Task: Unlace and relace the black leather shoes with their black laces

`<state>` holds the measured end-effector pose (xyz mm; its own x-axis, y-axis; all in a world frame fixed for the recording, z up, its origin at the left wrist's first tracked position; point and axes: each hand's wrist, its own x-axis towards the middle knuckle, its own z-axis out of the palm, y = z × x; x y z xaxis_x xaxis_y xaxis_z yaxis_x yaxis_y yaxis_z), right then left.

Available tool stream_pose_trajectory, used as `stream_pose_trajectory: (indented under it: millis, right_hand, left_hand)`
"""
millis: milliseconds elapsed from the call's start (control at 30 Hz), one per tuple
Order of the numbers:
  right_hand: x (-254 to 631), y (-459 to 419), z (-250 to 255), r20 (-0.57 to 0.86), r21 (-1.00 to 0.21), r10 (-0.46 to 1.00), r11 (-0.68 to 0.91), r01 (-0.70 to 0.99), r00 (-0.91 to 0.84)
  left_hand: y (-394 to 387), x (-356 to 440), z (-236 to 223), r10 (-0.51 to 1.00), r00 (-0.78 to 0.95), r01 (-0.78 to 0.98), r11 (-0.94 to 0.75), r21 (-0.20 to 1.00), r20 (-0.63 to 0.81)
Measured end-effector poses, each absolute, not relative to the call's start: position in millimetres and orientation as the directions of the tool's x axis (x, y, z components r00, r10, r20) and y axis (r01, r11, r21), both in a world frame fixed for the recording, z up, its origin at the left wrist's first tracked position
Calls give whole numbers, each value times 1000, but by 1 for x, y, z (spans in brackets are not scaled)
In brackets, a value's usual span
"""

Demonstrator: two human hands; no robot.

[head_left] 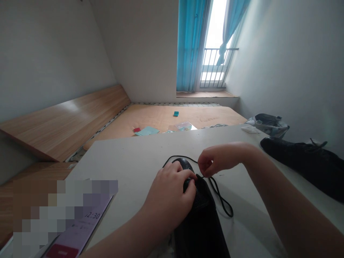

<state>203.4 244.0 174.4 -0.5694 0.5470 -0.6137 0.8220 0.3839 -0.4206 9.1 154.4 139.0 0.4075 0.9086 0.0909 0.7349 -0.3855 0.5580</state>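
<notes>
A black shoe [200,229] lies on the white tabletop, its toe pointing away from me. My left hand [172,190] is closed over the front of it, with thumb and fingers near the lacing area. Just right of the shoe, my right hand [215,161] pinches a black shoelace [230,214]. Part of this lace arcs around beyond the toe, and a loop of it lies on the table to the right. My fingers hide the eyelets. A second black shoe [298,157] with a tied lace rests at the right side of the table.
A purple printed item [83,225], partly blurred out, is at the table's lower left. Near the back right corner are a small white packet [250,129] and a grey patterned bag [271,123]. Beyond the table is a bed [153,111] with a teal folder [147,131].
</notes>
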Motion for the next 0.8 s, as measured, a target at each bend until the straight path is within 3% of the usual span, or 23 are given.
stream_pose_trajectory:
  millis: [300,800]
  right_hand:
    - [198,242,172,-658,-474,482,330,816,-578]
    - [194,253,158,-662,-591,380,265,762,-646]
  left_hand:
    - [154,12,133,902,422,736,-403,544,97]
    - [162,24,136,901,421,807,-424,411,103]
